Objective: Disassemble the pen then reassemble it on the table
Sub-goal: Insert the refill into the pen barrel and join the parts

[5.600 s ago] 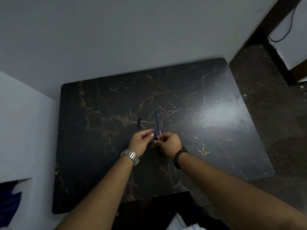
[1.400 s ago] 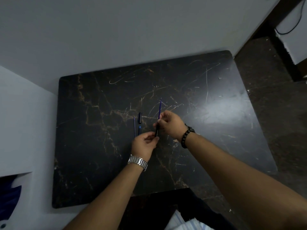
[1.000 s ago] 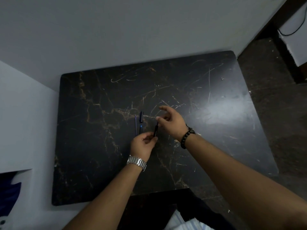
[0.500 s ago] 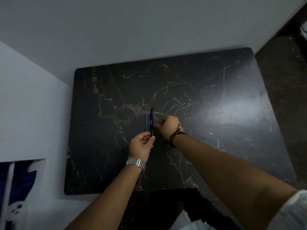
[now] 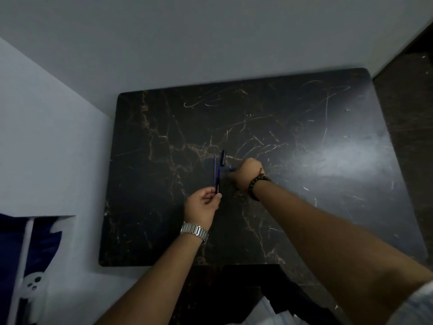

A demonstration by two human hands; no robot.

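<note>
Now our left hand point(image 5: 203, 202) pinches the barrel point(image 5: 218, 181) upright off the desk point(image 5: 304, 207); our right hand point(image 5: 247, 173) has dropped from it onto a small blue part point(image 5: 230, 170), fingers closed there. Refill point(image 5: 214, 168) and cap point(image 5: 223, 157) lie beside. Looks like disassembly's done, reassembly starting.

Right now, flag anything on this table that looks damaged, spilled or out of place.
The table top carries pale scratches, thickest toward its far side. Otherwise only loose pen pieces: a cap and thin refill lying apart, a barrel in the left hand. Expected mid-disassembly. Nothing spilled.
</note>
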